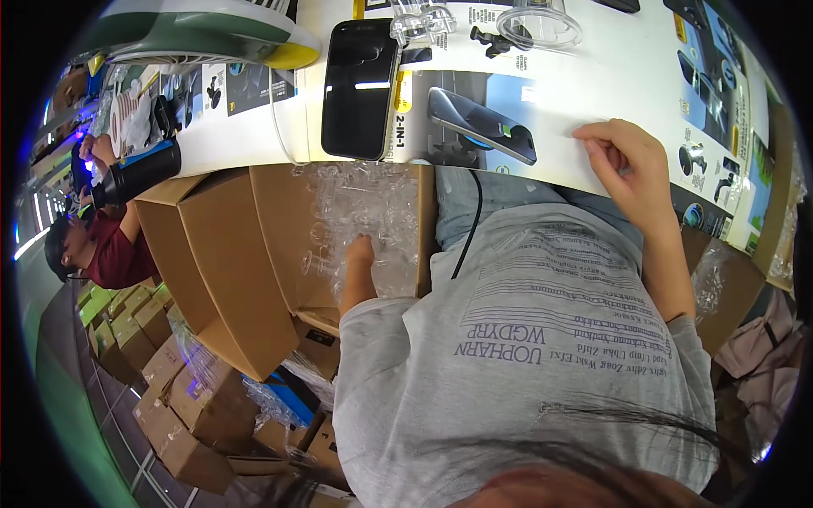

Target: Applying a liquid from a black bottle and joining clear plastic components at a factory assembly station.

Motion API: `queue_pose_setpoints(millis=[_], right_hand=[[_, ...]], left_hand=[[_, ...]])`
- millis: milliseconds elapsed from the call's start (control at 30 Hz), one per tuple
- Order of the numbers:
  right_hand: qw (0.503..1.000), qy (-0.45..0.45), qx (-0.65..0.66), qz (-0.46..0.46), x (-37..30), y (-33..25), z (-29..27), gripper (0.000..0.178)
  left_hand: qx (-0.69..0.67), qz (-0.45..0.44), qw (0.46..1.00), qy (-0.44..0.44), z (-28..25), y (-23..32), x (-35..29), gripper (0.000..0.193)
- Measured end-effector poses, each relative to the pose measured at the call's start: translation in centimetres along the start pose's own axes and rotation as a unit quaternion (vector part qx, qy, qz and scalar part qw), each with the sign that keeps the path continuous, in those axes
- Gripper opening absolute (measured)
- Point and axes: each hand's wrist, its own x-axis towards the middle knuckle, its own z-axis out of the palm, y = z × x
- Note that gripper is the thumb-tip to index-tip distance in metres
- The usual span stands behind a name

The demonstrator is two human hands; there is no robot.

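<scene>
My left hand [359,254] reaches down into an open cardboard box [246,254] filled with clear plastic parts [356,203]; its fingers are buried among them, so I cannot tell whether it grips one. My right hand [622,157] rests on the edge of the white table [542,161], fingers curled on a printed sheet, holding nothing that I can see. A black phone [360,89] lies on the table above the box. My grey printed shirt fills the lower middle of the view.
Clear plastic holders [423,21] and a clear round piece [538,25] sit at the table's far side. A black bottle [135,173] lies at the left. Another person in a dark red shirt [114,250] sits left. Stacked cardboard boxes [169,398] cover the floor.
</scene>
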Motion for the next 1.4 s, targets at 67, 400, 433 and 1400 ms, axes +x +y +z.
queue_pose_setpoints(millis=[67,400,433,1400], right_hand=[[1.0,0.001,-0.002,0.001,0.1,-0.1,0.1,0.014],[1.0,-0.003,0.002,0.002,-0.1,0.1,-0.2,0.013],[1.0,0.001,0.003,0.01,-0.1,0.0,-0.3,0.013],[1.0,0.001,0.012,-0.017,0.0,0.1,-0.2,0.015]], left_hand=[[0.048,-0.027,0.998,-0.039,-1.6,0.5,-0.2,0.023],[-0.174,-0.043,0.972,0.151,-11.3,-2.5,-0.9,0.016],[-0.119,-0.029,0.988,0.098,-11.4,-1.7,-0.4,0.016],[-0.57,-0.017,0.793,0.214,-12.6,-8.5,-3.7,0.008]])
